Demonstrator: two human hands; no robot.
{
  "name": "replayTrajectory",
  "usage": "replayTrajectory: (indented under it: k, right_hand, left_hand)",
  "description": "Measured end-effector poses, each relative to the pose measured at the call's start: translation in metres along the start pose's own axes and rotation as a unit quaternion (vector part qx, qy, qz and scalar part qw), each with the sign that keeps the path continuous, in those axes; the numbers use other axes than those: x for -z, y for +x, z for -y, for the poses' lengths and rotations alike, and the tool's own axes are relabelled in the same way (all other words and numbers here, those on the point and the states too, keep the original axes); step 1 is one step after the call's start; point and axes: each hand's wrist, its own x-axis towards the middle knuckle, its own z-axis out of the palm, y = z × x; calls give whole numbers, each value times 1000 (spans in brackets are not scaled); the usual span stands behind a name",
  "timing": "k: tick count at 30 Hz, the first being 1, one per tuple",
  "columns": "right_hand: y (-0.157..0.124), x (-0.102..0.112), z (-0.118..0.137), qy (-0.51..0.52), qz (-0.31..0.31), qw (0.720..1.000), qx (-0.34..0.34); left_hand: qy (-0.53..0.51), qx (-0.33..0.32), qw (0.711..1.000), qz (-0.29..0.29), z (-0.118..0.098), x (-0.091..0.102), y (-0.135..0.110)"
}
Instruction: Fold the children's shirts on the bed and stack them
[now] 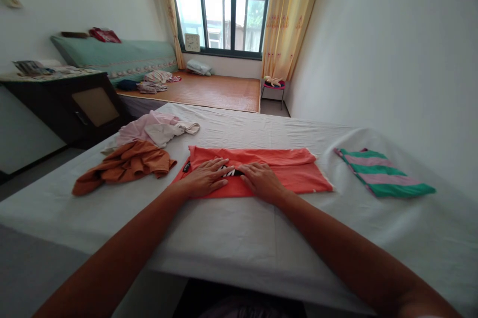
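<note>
The white-sheeted table [224, 240] fills the near scene; the bed [220, 91] stands at the far side. The folded coral garment [298, 178] lies mid-table, extending left to right. A crumpled brown garment [127, 163] lies to its left; a folded striped garment [388, 173] lies to its right, apart. The left hand [205, 178] is open, palm down on the coral cloth, fingers spread. The right hand [263, 182] is also open, fingers together and slightly bent, touching the cloth. Both hands partly cover a black-and-white print [229, 172]; its full design is indeterminable. The small black tag [186, 166], far left on the garment, is illegible.
</note>
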Motion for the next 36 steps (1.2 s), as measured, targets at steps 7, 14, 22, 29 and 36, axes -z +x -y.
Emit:
replayTrajectory:
  k: [7, 14, 22, 29, 36]
  right_hand:
    - [-16, -6, -102, -34, 102, 977, -182]
    - [-44, 0, -170, -116, 16, 930, -347]
    - [-65, 28, -190, -60, -32, 892, -448]
    - [-69, 53, -172, -18, 9, 874, -486]
    - [-53, 73, -147, 121, -5, 885, -449]
  left_hand:
    - [1, 1, 1000, 4, 3, -1, 0]
    - [3, 0, 1000, -2, 6, -3, -1]
    - [-51, -12, 998, -44, 1, -1, -4]
    - [-145, -7, 970, -197, 15, 6, -3]
    - [-149, 49, 949, -274, 32, 14, -13]
